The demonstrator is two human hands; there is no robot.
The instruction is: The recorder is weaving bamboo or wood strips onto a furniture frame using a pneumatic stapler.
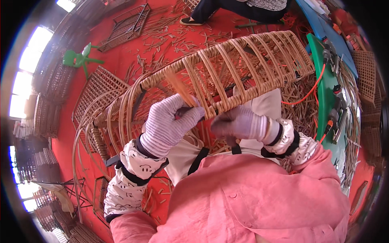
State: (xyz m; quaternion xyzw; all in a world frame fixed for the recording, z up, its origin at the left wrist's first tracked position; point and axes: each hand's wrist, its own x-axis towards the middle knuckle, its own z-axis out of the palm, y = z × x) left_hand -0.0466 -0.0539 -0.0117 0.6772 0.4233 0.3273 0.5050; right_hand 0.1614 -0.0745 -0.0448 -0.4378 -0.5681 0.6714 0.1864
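A woven rattan frame (227, 65) lies slanted across my lap, with pale strands wrapped around its rims and crossbars. My left hand (172, 121), in a striped white and purple glove, is closed at the frame's near rim. From its fingers a blurred orange-tan strip (178, 86) sticks up and away to the left. My right hand (239, 123), gloved the same way, is just right of it, beneath the near rim. Motion smears its fingers, so whether they grip anything is unclear. Long loose strands (81, 141) curve down from the frame's left end.
A green stool (82, 58) is at the far left, and a rectangular frame (126, 26) lies behind. Cut strips litter the red floor. On the right, a green board (322, 89) carries power tools (335, 107) with an orange cord (315, 93). Another person's legs (239, 9) are beyond.
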